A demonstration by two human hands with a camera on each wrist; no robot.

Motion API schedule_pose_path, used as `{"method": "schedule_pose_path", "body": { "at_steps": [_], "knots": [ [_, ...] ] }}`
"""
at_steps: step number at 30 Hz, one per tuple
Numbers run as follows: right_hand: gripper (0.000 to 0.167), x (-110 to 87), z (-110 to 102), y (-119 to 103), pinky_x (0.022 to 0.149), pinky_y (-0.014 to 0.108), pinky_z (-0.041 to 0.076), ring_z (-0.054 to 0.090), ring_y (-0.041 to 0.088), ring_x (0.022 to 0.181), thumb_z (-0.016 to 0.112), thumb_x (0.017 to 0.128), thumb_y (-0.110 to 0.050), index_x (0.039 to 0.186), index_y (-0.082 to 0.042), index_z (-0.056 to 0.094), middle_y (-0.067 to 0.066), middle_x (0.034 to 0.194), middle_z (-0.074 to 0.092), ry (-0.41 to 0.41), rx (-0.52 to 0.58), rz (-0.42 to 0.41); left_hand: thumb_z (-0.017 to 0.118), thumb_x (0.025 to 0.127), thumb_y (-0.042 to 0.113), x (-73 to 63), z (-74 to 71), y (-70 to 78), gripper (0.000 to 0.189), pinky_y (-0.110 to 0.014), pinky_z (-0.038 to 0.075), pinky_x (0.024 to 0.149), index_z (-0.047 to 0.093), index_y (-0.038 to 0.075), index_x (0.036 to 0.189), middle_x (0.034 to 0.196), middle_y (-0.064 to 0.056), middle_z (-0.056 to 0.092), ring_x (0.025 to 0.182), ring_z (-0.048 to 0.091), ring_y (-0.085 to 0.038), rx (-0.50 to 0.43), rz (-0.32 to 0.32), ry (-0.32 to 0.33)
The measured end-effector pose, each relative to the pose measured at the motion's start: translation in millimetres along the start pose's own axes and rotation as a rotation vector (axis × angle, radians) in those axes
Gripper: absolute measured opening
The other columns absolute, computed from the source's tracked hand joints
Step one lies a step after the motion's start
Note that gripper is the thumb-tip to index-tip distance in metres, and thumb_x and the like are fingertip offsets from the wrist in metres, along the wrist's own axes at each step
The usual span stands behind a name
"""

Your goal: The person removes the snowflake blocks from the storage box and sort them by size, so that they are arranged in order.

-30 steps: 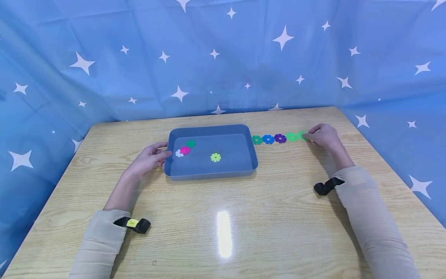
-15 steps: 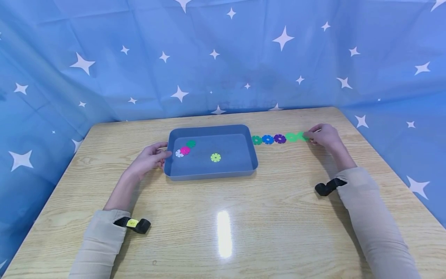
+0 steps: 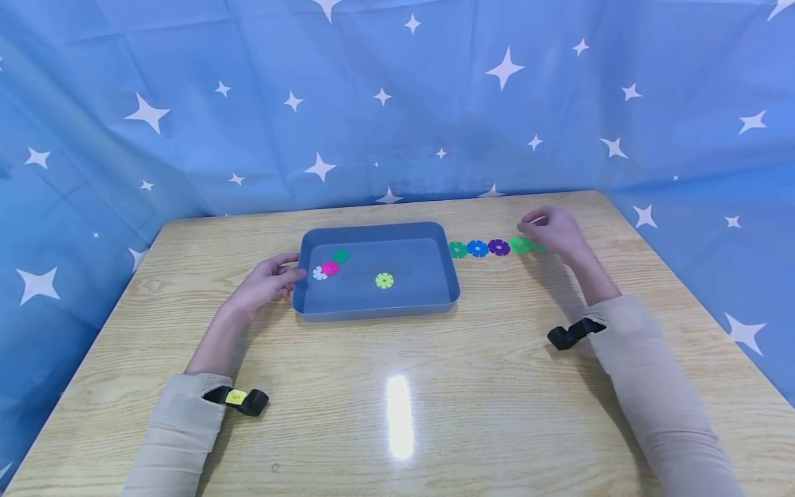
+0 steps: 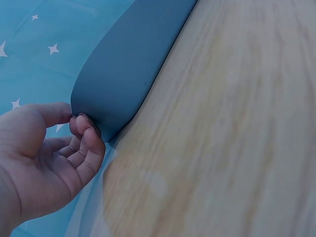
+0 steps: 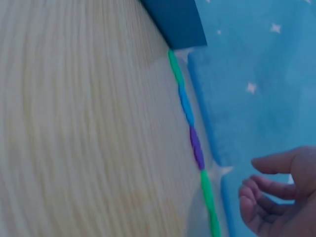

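Observation:
My left hand (image 3: 263, 283) grips the left end of a blue-grey tray (image 3: 416, 259), thumb at the rim; in the left wrist view its fingers curl against the tray's outer wall (image 4: 123, 74). A row of slotted plastic discs runs rightward from the tray: a green disc (image 3: 457, 250), a blue disc (image 3: 477, 248), a purple disc (image 3: 499, 247), then light green (image 3: 518, 244) at the end, partly behind my right hand (image 3: 554, 231). That hand hovers over the row's right end. Its thumb and fingers stand apart with nothing between them in the right wrist view.
Inside the tray lie a dark green disc (image 3: 340, 256), a pink disc (image 3: 330, 268) overlapping a white disc (image 3: 319, 273), and a separate yellow disc (image 3: 384, 280). The wooden table (image 3: 484, 386) ends at a blue star-patterned curtain (image 3: 348, 124) behind.
My right hand has let go of the light green disc at the row's end and moved up and left. The left hand and the tray have stayed still.

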State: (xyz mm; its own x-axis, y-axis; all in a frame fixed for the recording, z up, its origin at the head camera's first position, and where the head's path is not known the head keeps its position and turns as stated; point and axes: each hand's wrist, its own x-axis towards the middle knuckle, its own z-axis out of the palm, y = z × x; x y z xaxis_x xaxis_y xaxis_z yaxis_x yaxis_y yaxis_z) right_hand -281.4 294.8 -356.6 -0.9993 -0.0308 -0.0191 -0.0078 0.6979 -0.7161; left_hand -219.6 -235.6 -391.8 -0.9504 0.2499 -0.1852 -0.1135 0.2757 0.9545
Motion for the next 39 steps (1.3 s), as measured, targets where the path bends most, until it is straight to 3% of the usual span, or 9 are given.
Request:
{"method": "schedule_pose_path", "body": {
  "at_steps": [7,14,22,39],
  "knots": [
    [0.039,0.0,19,-31,0.086,0.048,0.054,0.064,0.043,0.102,0.059,0.103,-0.026,0.127,0.005,0.058,0.029,0.117,0.063,-0.030,0.031,-0.102,0.057,0.104,0.019,0.1,-0.6,0.1,0.062,-0.025,0.053,0.067,0.029,-0.004,0.155,0.087,-0.008,0.059,0.069,0.057,-0.011,0.004,0.002,0.001],
    [0.036,1.2,44,-60,0.076,0.035,0.051,0.064,0.038,0.097,0.060,0.102,-0.026,0.124,0.002,0.060,0.025,0.112,0.066,-0.062,0.023,-0.184,0.057,0.104,0.019,-0.2,-1.0,0.3,0.063,-0.025,0.053,0.068,0.028,-0.004,0.155,0.088,-0.009,0.058,0.069,0.057,-0.012,0.005,0.001,-0.002],
    [0.029,-1.7,72,-88,0.080,0.038,0.050,0.063,0.034,0.096,0.061,0.102,-0.022,0.121,0.000,0.062,0.020,0.108,0.066,-0.138,0.079,-0.264,0.056,0.104,0.017,0.3,-0.2,-0.5,0.061,-0.024,0.053,0.066,0.028,-0.005,0.154,0.091,-0.010,0.058,0.068,0.057,-0.011,-0.006,0.015,-0.013],
    [0.021,-3.3,126,-113,0.082,0.037,0.050,0.063,0.027,0.093,0.062,0.098,-0.008,0.115,0.004,0.065,0.015,0.103,0.067,-0.232,0.060,-0.374,0.056,0.104,0.016,0.6,0.6,-1.3,0.061,-0.024,0.053,0.065,0.029,-0.006,0.154,0.091,-0.010,0.057,0.068,0.057,-0.010,-0.004,0.020,-0.012]
  ]
}}
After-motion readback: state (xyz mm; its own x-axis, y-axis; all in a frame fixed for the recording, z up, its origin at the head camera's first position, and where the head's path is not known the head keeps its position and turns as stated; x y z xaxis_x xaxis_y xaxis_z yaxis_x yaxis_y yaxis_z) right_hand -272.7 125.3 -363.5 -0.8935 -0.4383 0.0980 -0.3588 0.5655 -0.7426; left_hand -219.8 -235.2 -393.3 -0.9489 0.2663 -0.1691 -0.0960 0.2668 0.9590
